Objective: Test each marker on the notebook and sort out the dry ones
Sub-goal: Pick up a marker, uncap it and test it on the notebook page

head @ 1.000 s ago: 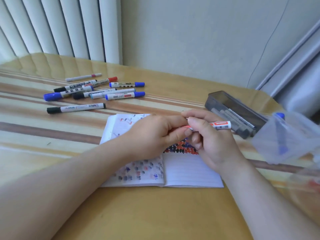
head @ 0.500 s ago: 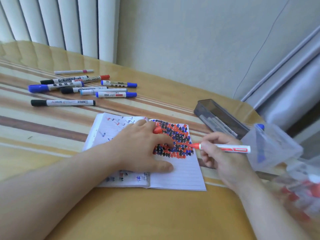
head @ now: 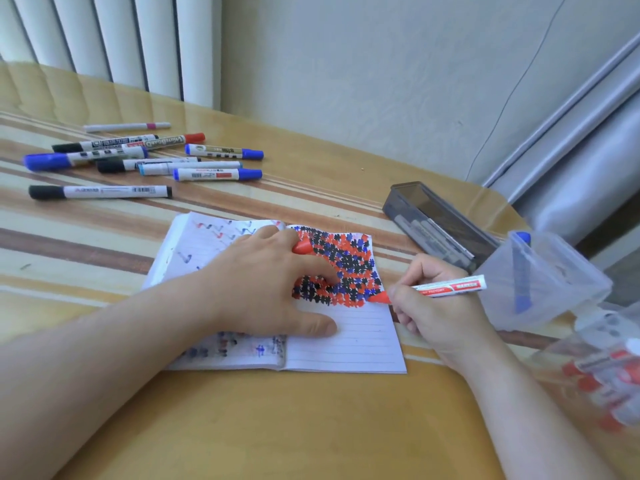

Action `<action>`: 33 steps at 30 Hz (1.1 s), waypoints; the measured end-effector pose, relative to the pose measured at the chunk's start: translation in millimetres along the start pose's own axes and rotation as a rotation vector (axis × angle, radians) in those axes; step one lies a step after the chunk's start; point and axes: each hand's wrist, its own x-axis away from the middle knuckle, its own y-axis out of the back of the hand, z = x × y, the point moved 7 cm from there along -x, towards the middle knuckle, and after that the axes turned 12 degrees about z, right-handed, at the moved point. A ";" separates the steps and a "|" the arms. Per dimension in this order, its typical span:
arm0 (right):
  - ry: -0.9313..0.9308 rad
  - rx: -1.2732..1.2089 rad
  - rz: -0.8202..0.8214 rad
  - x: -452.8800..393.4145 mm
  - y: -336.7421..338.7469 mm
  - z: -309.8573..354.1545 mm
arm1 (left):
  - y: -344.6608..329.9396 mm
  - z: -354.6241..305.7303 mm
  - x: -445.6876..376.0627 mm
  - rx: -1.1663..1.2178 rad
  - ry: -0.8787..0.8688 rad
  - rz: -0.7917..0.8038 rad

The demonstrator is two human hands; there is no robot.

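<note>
Over the notebook's (head: 343, 344) right edge, the right hand (head: 436, 313) pinches a light, rigid, slick-barrelled red marker (head: 446, 287) near its tip; the left hand (head: 263, 289) presses the pages flat, clasping its cap (head: 302, 247).

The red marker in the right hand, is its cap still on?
No, the red marker shows a bare tip at the notebook; the left hand holds the red cap.

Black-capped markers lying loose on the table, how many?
3: lone marker nearest the notebook; middle marker inside the cluster; far marker behind it. Overlaps may hide others.
</note>
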 end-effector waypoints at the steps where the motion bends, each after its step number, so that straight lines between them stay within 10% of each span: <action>1: 0.000 0.009 0.007 0.4 -0.7 0.3 | -0.4 0.3 -0.1 -0.001 0.001 0.000; 33: 0.018 0.009 -0.013 3.1 0.7 5.6 | 1.8 -1.8 2.3 -0.008 0.004 0.023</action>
